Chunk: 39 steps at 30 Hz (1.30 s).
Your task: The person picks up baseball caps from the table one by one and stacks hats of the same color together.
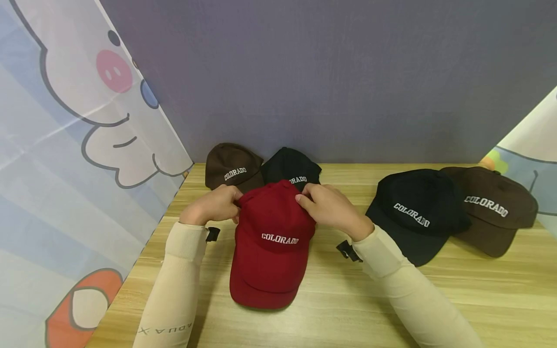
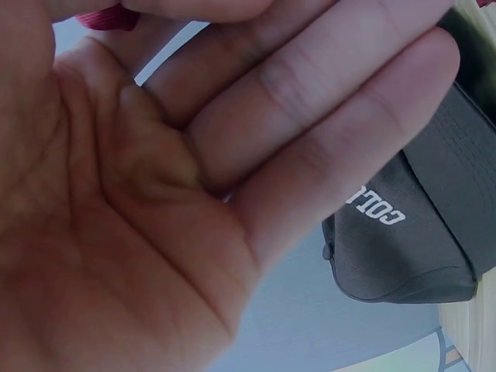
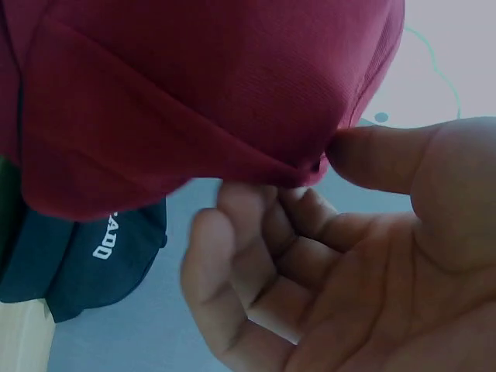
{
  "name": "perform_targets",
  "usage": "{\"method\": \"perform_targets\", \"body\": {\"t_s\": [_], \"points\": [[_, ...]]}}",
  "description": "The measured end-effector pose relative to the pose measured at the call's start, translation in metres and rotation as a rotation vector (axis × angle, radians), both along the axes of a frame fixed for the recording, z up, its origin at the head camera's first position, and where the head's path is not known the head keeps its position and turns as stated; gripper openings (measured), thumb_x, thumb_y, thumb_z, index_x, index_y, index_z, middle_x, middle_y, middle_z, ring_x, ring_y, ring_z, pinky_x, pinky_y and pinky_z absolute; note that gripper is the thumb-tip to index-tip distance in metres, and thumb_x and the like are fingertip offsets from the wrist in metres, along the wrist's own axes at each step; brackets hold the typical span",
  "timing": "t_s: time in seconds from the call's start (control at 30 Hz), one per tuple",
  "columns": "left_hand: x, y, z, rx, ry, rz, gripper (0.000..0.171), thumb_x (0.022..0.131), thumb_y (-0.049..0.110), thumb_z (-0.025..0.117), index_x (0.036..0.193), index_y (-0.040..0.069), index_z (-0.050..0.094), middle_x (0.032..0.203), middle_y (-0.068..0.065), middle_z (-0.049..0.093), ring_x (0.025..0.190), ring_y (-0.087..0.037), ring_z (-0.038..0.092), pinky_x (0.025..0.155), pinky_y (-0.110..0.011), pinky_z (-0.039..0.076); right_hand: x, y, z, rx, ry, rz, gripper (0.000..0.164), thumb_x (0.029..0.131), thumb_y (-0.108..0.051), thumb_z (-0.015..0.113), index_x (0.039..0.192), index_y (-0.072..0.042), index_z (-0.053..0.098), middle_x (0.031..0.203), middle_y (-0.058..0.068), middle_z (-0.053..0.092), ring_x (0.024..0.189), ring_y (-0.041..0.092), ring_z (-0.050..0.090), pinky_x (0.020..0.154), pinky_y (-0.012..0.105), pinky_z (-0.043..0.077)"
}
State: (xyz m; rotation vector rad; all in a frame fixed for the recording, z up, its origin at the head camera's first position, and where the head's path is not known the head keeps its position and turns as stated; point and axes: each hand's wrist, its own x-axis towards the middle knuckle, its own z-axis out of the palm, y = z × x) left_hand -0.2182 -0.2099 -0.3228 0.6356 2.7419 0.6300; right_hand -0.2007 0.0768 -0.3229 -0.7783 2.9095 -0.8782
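Observation:
A red baseball cap (image 1: 274, 261) with white COLORADO lettering is held up between both hands, its brim toward the person. The left hand (image 1: 215, 205) pinches the cap's left upper edge; in the left wrist view its palm fills much of the picture and only a scrap of red shows. At the opposite upper edge, the right hand (image 1: 332, 209) pinches the fabric between thumb and fingers. The right wrist view shows that thumb (image 3: 380, 159) pressed against the red cloth. Just behind the red cap are a brown cap (image 1: 230, 164) and a black cap (image 1: 289, 162), partly covered.
To the right, a black cap (image 1: 417, 212) overlaps another brown cap (image 1: 496, 208) on the wooden table (image 1: 348, 309). A grey panel (image 1: 330, 82) rises along the back edge. A cartoon-printed cloth (image 1: 56, 169) hangs on the left, with another at the right.

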Motion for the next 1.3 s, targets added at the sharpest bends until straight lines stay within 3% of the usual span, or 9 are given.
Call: {"method": "perform_targets", "body": {"t_s": [0.17, 0.43, 0.6, 0.73, 0.9, 1.03, 1.17, 1.3], "points": [[0.0, 0.0, 0.001, -0.004, -0.032, 0.025, 0.028, 0.071, -0.001, 0.046, 0.067, 0.02, 0.064, 0.061, 0.001, 0.06, 0.064, -0.018, 0.06, 0.052, -0.028, 0.033, 0.004, -0.003, 0.0, -0.019, 0.002, -0.017, 0.019, 0.094, -0.033, 0.046, 0.083, -0.02, 0.053, 0.063, -0.004, 0.05, 0.062, 0.015, 0.048, 0.055, 0.031, 0.038], [0.001, -0.001, 0.004, 0.044, -0.095, 0.069, 0.032, 0.071, -0.002, 0.038, 0.075, 0.016, 0.064, 0.062, -0.004, 0.06, 0.062, -0.022, 0.062, 0.059, -0.031, 0.041, 0.013, -0.004, 0.009, -0.041, 0.01, -0.007, 0.018, 0.093, -0.033, 0.049, 0.08, -0.021, 0.052, 0.061, -0.004, 0.049, 0.06, 0.016, 0.047, 0.055, 0.031, 0.037], [0.001, 0.0, 0.003, 0.064, -0.122, 0.058, 0.034, 0.071, -0.003, 0.034, 0.077, 0.013, 0.063, 0.063, -0.006, 0.06, 0.059, -0.022, 0.061, 0.064, -0.033, 0.043, 0.018, -0.006, 0.013, -0.053, -0.003, 0.007, 0.02, 0.092, -0.032, 0.049, 0.077, -0.021, 0.051, 0.06, -0.003, 0.048, 0.059, 0.016, 0.047, 0.053, 0.031, 0.037], [0.001, -0.001, 0.002, 0.055, -0.127, 0.058, 0.033, 0.072, -0.004, 0.035, 0.075, 0.013, 0.063, 0.063, -0.007, 0.06, 0.058, -0.022, 0.061, 0.062, -0.032, 0.045, 0.023, -0.007, 0.014, -0.07, -0.052, 0.029, 0.02, 0.092, -0.032, 0.049, 0.076, -0.02, 0.051, 0.058, -0.002, 0.048, 0.054, 0.017, 0.047, 0.05, 0.031, 0.038], [0.001, -0.002, 0.002, 0.04, -0.159, 0.062, 0.032, 0.073, -0.005, 0.037, 0.078, 0.012, 0.064, 0.065, -0.006, 0.06, 0.059, -0.022, 0.062, 0.06, -0.032, 0.045, 0.029, -0.01, 0.014, -0.105, -0.179, 0.08, 0.021, 0.093, -0.03, 0.048, 0.077, -0.016, 0.05, 0.052, 0.001, 0.05, 0.044, 0.016, 0.05, 0.044, 0.032, 0.041], [0.001, -0.002, 0.002, -0.005, -0.183, 0.04, 0.031, 0.075, -0.006, 0.041, 0.088, 0.012, 0.064, 0.072, -0.003, 0.061, 0.062, -0.023, 0.062, 0.062, -0.031, 0.045, 0.029, -0.012, 0.009, -0.056, -0.202, 0.129, 0.022, 0.093, -0.028, 0.048, 0.076, -0.014, 0.049, 0.053, 0.001, 0.051, 0.044, 0.015, 0.053, 0.048, 0.03, 0.042], [-0.001, -0.003, 0.0, -0.04, -0.126, 0.008, 0.033, 0.075, -0.003, 0.041, 0.095, 0.014, 0.062, 0.078, 0.0, 0.06, 0.064, -0.02, 0.06, 0.063, -0.031, 0.043, 0.028, -0.014, 0.004, 0.011, -0.213, 0.146, 0.024, 0.093, -0.032, 0.049, 0.077, -0.014, 0.049, 0.056, 0.0, 0.052, 0.047, 0.015, 0.054, 0.051, 0.029, 0.042], [-0.001, -0.001, 0.002, -0.012, 0.02, -0.047, 0.027, 0.084, 0.007, 0.041, 0.101, 0.017, 0.061, 0.085, 0.003, 0.059, 0.077, -0.016, 0.055, 0.071, -0.032, 0.041, 0.026, -0.012, 0.004, 0.045, -0.217, 0.16, 0.026, 0.09, -0.04, 0.052, 0.082, -0.016, 0.052, 0.058, -0.001, 0.053, 0.05, 0.013, 0.054, 0.053, 0.029, 0.041]]}}
